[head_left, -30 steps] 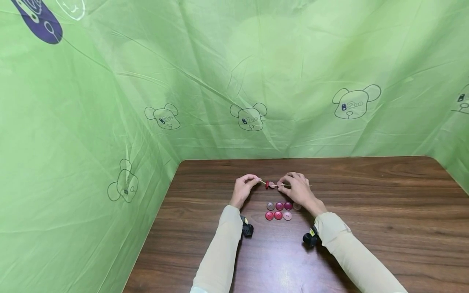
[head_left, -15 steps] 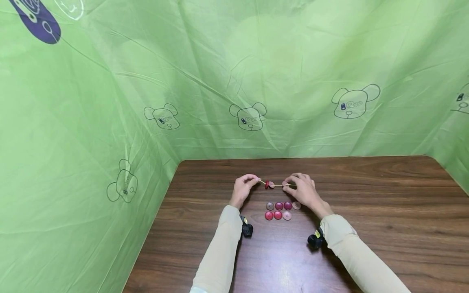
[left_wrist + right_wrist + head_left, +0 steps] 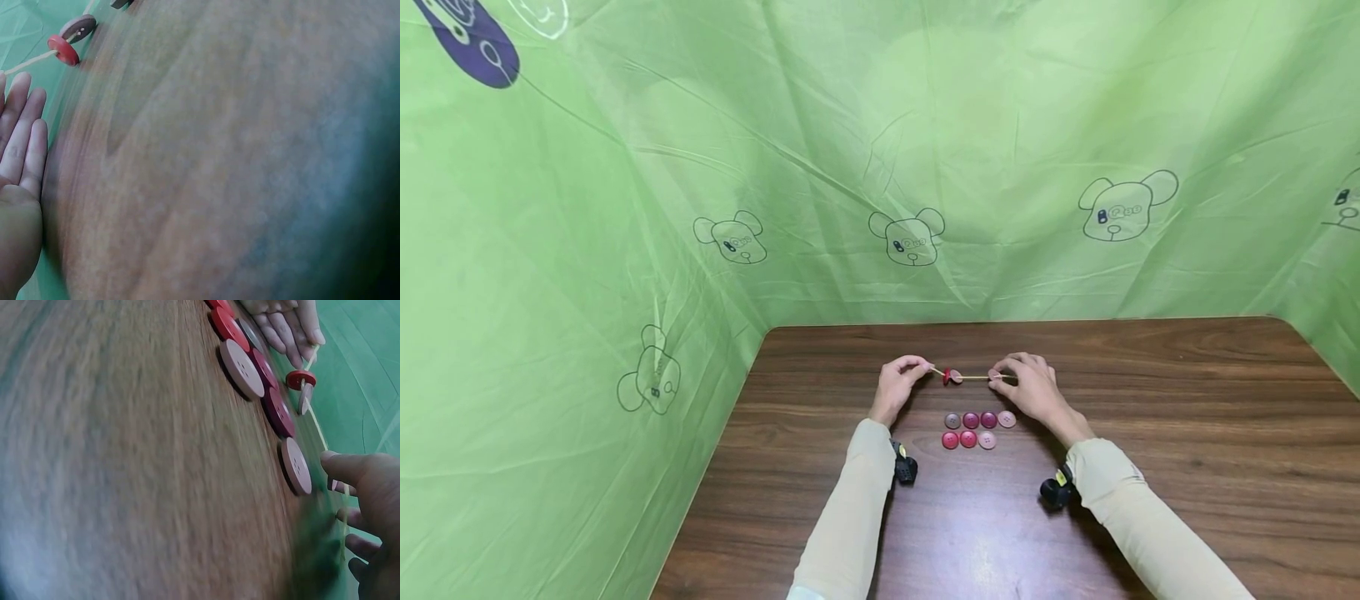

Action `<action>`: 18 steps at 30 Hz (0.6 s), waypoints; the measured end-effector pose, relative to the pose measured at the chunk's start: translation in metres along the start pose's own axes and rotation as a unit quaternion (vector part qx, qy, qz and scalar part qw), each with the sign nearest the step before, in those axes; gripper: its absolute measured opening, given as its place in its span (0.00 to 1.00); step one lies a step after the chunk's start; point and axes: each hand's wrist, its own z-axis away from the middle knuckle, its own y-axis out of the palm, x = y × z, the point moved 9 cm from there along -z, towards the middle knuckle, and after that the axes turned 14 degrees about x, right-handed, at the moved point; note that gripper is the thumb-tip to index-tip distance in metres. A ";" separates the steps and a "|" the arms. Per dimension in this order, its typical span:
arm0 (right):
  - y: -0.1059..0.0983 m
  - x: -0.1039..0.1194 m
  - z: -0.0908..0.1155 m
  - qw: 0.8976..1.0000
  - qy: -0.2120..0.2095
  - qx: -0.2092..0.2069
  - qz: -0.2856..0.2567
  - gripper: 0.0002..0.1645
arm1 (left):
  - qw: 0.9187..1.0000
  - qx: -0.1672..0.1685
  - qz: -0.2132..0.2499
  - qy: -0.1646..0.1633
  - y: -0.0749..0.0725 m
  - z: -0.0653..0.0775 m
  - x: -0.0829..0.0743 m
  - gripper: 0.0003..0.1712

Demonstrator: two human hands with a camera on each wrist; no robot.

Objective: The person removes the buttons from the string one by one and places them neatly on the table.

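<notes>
At the left end of a thin pale cord (image 3: pixel 975 378), my left hand (image 3: pixel 898 387) pinches it between thumb and fingertips. A red button (image 3: pixel 947 377) and a pale pink button (image 3: pixel 957 377) sit on the cord, side by side, a little right of that hand. My right hand (image 3: pixel 1032 389) pinches another pink button (image 3: pixel 332 484) further along the cord, which runs on past its fingers. In the left wrist view the red button (image 3: pixel 63 50) stands on edge beside a darker-looking one (image 3: pixel 79 28). The left thumb is cut off there.
Two rows of loose buttons lie flat in front of the hands. The back row has a grey button (image 3: pixel 952 421), two purple ones (image 3: pixel 971 420) and a pink one (image 3: pixel 1007 419); the front row has two red (image 3: pixel 951 440) and one pink (image 3: pixel 987 440). Green cloth (image 3: pixel 820 167) surrounds the wooden table (image 3: pixel 1187 417).
My right hand has slid right along the cord with its pink button, widening the gap to the other two threaded buttons. The left hand has stayed in place.
</notes>
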 end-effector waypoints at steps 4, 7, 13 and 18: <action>-0.004 -0.003 0.003 1.000 0.004 0.000 0.001 0.19 | 1.000 0.001 0.000 0.000 0.000 0.000 0.000 0.07; -0.006 -0.006 0.005 1.000 0.005 -0.001 0.001 0.19 | 1.000 0.001 0.000 -0.002 -0.001 0.000 0.001 0.07; -0.008 -0.011 0.008 1.000 0.006 -0.005 0.004 0.19 | 1.000 0.002 -0.002 -0.006 -0.001 0.000 0.001 0.08; -0.010 -0.015 0.011 1.000 0.007 -0.009 0.005 0.19 | 1.000 0.002 -0.005 -0.007 0.000 0.000 0.002 0.07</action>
